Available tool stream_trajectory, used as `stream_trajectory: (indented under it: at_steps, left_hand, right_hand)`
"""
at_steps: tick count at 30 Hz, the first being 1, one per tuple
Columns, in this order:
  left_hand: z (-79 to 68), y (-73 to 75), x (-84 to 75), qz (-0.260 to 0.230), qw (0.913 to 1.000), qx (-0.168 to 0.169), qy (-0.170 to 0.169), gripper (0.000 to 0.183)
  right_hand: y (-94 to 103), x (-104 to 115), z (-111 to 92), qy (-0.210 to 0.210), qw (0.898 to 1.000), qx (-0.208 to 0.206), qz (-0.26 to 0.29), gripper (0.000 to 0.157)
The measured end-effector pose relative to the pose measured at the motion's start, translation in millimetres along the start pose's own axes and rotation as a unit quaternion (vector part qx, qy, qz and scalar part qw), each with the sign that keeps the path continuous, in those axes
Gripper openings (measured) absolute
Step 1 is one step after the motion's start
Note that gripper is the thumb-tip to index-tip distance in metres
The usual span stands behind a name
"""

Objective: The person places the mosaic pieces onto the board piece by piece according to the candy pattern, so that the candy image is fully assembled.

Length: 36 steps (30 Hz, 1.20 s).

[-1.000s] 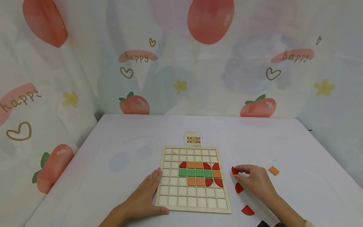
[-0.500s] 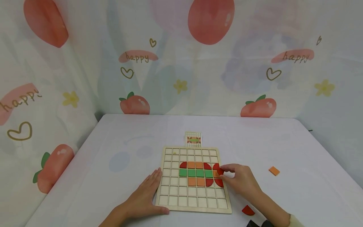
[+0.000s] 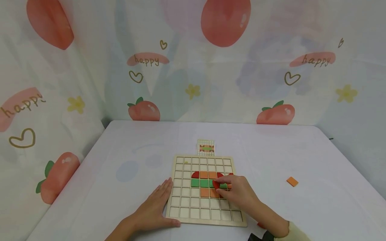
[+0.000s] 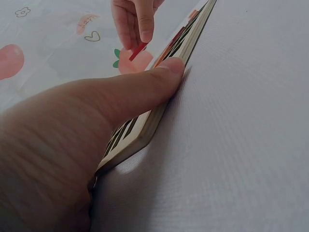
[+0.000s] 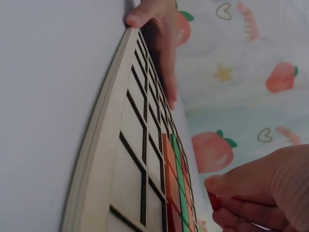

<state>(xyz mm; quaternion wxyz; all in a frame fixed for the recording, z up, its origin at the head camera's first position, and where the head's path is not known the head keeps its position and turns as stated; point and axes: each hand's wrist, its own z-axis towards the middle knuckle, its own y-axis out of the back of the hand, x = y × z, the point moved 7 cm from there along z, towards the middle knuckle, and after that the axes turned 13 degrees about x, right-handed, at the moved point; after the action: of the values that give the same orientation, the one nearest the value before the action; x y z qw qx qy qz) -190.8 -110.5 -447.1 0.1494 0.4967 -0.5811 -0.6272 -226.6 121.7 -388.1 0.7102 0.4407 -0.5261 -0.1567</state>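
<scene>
A wooden grid board (image 3: 208, 222) lies on the table, with green tiles (image 3: 200, 183) in one row and orange tiles (image 3: 204, 175) above and below it. Red rounded pieces (image 3: 195, 174) sit in cells around them; some on the right are hidden by my hand. My right hand (image 3: 241, 192) pinches a red quarter-circle piece (image 3: 215, 184) between thumb and fingers, over the green row. In the left wrist view that red piece (image 4: 137, 51) shows edge-on above the board. My left hand (image 3: 155, 206) lies along the board's left side, fingers straight, thumb (image 4: 159, 79) at the near edge.
Beyond the board lies a small pattern card (image 3: 206, 147). One loose orange tile (image 3: 292, 181) is on the right of the table. Another red piece (image 3: 260, 225) peeks out from under the right forearm. A black object (image 3: 260, 236) shows at the bottom edge.
My right hand has carried the red quarter-circle piece leftward from beside the board to above its middle. The left hand has stayed put.
</scene>
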Motion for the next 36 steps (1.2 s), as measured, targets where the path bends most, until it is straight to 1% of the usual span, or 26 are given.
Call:
stream_trajectory:
  at_steps: [4,10,18,22,26,29,36]
  left_hand:
    - [-0.1,0.4,-0.1,-0.001,1.0000,0.000,-0.003,0.118]
    - [-0.3,1.3,-0.8,0.005,0.9999,-0.004,-0.008,0.118]
    - [-0.3,1.3,-0.7,0.007,0.9999,-0.003,-0.007,0.118]
    - [-0.3,0.7,-1.0,0.002,1.0000,0.002,-0.002,0.119]
    - [-0.7,0.7,-1.5,0.001,1.0000,-0.001,-0.004,0.119]
    - [-0.9,1.3,-1.8,0.001,1.0000,-0.004,-0.005,0.119]
    - [-0.4,1.7,-2.0,-0.001,1.0000,0.003,-0.001,0.118]
  right_hand:
    - [-8.6,8.1,5.7,0.021,1.000,0.012,0.006,0.022]
    - [-16.0,15.6,9.6,0.039,0.999,0.019,0.021,0.021]
    - [-29.3,23.3,16.5,0.042,0.998,0.041,0.006,0.020]
    - [-32.5,27.8,17.5,0.063,0.997,0.041,0.005,0.019]
    - [-35.4,30.3,18.4,0.081,0.996,0.041,0.000,0.017]
    - [-38.5,29.5,19.2,0.081,0.996,0.047,-0.002,0.018]
    - [-45.5,29.4,20.8,0.078,0.995,0.066,0.009,0.020]
